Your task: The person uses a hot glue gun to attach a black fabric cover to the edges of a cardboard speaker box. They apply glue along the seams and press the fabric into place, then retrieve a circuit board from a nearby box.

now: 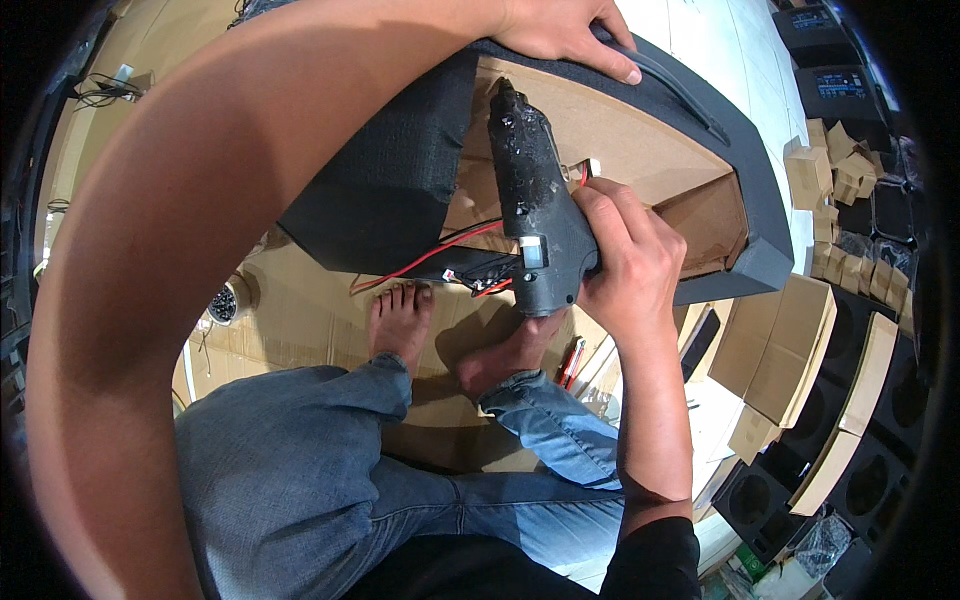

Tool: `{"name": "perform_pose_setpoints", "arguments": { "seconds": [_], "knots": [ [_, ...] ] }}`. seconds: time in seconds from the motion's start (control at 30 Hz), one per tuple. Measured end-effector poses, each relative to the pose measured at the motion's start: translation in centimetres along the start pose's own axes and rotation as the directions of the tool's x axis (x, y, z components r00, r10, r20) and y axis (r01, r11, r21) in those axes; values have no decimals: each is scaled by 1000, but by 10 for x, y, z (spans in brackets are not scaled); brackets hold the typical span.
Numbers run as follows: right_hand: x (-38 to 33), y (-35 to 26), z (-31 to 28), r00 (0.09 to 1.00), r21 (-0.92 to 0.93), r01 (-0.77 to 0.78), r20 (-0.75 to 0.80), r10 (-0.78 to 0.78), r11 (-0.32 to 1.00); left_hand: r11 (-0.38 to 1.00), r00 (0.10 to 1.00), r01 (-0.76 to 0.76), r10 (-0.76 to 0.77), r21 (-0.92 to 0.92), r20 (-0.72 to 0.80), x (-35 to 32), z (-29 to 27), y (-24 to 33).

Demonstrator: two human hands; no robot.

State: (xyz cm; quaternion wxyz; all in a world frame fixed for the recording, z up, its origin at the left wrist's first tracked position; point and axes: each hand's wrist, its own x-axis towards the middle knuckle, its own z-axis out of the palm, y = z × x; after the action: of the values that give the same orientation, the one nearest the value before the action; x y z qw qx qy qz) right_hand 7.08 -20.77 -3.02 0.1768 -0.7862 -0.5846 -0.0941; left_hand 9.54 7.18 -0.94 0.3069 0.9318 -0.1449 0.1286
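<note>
Glue gun [537, 195] is clasped by the right hand [638, 248] over the box [390, 185], whose far edge the left hand [568, 36] apparently steadies, grip unclear.

Free room inside black cabinet [766, 266] right of nozzle [505, 91], glue gun [538, 185] blocking left, wires [432, 257] over near rim

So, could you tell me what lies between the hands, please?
In the head view, the box's brown interior and a small white connector lie between the left hand and right hand.
</note>
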Motion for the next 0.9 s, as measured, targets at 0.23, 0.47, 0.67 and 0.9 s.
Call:
{"name": "perform_pose_setpoints", "arguments": {
  "seconds": [0.23, 0.47, 0.67, 0.9],
  "knots": [
    [-3, -10, 6, 996, 21, -91, -10, 91, 996, 998, 997, 37, -34, -46, 66, 2, -6, 4],
    [-30, -44, 4, 889, 437, -291, -204, 409, 851, 999, 1000, 2, -2, -41, 10, 1, -2, -3],
    [-38, -79, 21, 691, 851, -328, -81, 718, 411, 993, 993, 52, -40, -104, 112, 7, -7, 9],
    [-36, -71, 53, 752, 853, -363, 30, 659, 375, 995, 999, -49, 51, -88, 10, 5, 1, 0]
  ]
}}
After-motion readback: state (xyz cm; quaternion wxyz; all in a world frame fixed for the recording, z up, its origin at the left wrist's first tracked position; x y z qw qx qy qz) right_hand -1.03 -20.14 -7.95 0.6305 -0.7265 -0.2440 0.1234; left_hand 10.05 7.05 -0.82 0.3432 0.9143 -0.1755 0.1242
